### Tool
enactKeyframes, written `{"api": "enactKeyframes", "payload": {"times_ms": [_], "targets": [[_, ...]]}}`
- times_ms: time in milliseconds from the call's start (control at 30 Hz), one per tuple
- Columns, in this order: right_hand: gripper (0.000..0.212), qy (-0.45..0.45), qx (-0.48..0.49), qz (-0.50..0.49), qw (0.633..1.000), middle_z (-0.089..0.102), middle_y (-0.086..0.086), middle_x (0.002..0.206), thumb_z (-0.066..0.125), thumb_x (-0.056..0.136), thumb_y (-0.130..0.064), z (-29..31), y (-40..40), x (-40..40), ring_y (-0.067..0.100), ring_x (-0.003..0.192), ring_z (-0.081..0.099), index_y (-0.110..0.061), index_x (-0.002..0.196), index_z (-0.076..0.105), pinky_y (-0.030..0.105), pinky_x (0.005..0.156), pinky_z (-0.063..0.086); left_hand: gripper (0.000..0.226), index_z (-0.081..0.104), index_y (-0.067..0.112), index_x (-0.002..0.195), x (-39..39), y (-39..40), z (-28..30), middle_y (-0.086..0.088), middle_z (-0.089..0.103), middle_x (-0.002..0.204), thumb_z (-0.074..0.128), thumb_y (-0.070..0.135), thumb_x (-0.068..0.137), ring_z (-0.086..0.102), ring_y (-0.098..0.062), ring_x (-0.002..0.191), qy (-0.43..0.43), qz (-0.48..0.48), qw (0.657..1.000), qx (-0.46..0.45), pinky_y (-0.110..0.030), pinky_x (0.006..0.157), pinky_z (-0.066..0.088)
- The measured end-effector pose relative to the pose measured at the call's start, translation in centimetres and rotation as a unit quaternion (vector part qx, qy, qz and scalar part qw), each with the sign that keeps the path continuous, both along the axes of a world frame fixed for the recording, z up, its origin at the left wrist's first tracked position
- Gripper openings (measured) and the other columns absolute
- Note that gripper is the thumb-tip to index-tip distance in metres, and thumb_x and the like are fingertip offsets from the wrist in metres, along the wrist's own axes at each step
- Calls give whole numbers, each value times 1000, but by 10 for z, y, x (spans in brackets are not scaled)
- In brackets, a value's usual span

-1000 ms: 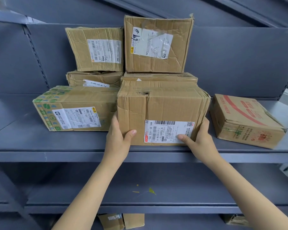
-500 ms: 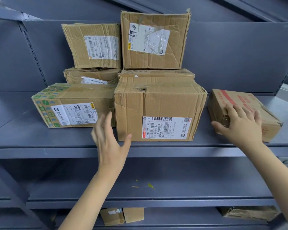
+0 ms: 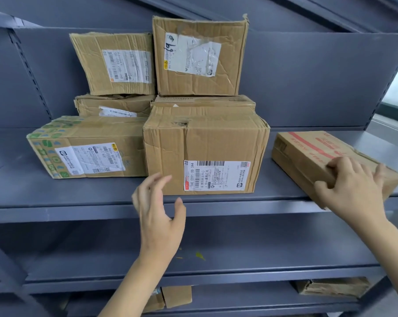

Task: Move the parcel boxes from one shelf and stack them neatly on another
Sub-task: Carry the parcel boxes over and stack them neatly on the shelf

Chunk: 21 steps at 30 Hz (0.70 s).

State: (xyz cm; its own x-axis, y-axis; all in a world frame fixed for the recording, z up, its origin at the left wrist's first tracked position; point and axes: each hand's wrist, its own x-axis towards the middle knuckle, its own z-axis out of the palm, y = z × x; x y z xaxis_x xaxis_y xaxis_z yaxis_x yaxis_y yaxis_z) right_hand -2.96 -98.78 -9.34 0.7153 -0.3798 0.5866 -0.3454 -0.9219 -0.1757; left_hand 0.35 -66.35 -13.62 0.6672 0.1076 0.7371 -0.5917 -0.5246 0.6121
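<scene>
A large brown parcel box [image 3: 205, 149] with a white barcode label stands at the front middle of the grey shelf [image 3: 79, 209]. My left hand [image 3: 159, 216] hovers open just in front of its lower left corner, touching nothing. At the right lies a flat box with red print [image 3: 312, 154], its near corner past the shelf's front edge. My right hand [image 3: 351, 188] grips that corner, fingers on top and thumb on the front face. A green-patterned box [image 3: 86, 149] lies left of the large box. Behind, several brown boxes [image 3: 200, 56] are stacked in two columns.
The grey back panel [image 3: 308, 81] closes the shelf behind the boxes. A lower shelf [image 3: 262, 248] holds only small yellow-green scraps. On the bottom shelf sit a small box [image 3: 175, 296] and a torn box [image 3: 333, 287] at the right.
Both hands let go of the large labelled box. My right hand moved right onto the red-printed box and drew its near corner over the shelf edge. My left hand backed off slightly.
</scene>
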Motion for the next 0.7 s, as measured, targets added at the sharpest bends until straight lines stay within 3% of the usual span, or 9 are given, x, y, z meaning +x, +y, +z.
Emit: {"api": "enactKeyframes", "payload": {"times_ms": [133, 233, 300, 367, 467, 533, 600, 700], "targets": [[46, -36, 59, -20, 997, 53, 22, 119, 41, 67, -35, -3, -22, -16, 42, 120, 38, -6, 98, 58, 60, 108, 15, 36, 52, 20, 116, -12, -17, -3, 2, 46, 119, 47, 21, 80, 33, -5, 114, -18, -21, 1000, 10, -6, 100, 21], [57, -69, 206, -31, 976, 39, 19, 138, 39, 67, -39, -5, -41, -28, 38, 131, 27, -13, 114, 56, 53, 110, 22, 32, 54, 19, 111, -18, -32, -6, 5, 47, 115, 47, 20, 80, 35, -7, 112, -15, -47, 999, 18, -5, 99, 23], [64, -122, 343, -2, 931, 32, 12, 146, 46, 73, -43, -3, -46, -32, 34, 134, 28, -17, 132, 46, 48, 111, 26, 29, 58, 16, 106, -19, -41, -7, 6, 48, 112, 47, 20, 80, 38, -8, 109, -9, -69, 997, 29, -4, 99, 24], [72, -174, 419, 17, 891, 32, 7, 148, 58, 82, -46, -3, -47, -32, 25, 133, 35, -19, 143, 32, 41, 109, 31, 28, 61, 14, 103, -21, -52, -9, 4, 50, 109, 47, 19, 80, 41, -10, 108, -2, -92, 995, 44, -5, 99, 25], [77, -188, 530, 21, 827, 44, 2, 139, 64, 80, -46, -3, -49, -34, 23, 117, 49, -24, 143, 26, 39, 86, 46, 27, 62, 13, 102, -30, -71, -14, 2, 54, 107, 47, 17, 79, 42, -7, 106, 8, -125, 990, 57, -5, 98, 26], [67, -186, 618, 41, 763, 48, 1, 134, 63, 83, -39, -5, -53, -36, 29, 107, 55, -27, 139, 28, 38, 68, 48, 26, 60, 18, 103, -37, -84, -17, 3, 55, 107, 47, 17, 80, 42, -5, 106, 17, -147, 987, 60, -5, 98, 27], [57, -194, 668, 66, 715, 51, 1, 127, 60, 88, -25, -5, -58, -43, 28, 99, 57, -24, 137, 32, 39, 66, 49, 26, 55, 26, 104, -40, -93, -19, 7, 53, 108, 47, 19, 80, 44, -5, 106, 29, -165, 984, 62, -6, 97, 29], [35, -214, 695, 110, 677, 59, -1, 113, 52, 90, -15, -11, -65, -56, 20, 92, 56, -23, 123, 51, 31, 60, 52, 28, 51, 34, 106, -42, -103, -18, 18, 48, 107, 44, 25, 80, 45, -6, 107, 58, -195, 977, 70, -12, 95, 35]]}}
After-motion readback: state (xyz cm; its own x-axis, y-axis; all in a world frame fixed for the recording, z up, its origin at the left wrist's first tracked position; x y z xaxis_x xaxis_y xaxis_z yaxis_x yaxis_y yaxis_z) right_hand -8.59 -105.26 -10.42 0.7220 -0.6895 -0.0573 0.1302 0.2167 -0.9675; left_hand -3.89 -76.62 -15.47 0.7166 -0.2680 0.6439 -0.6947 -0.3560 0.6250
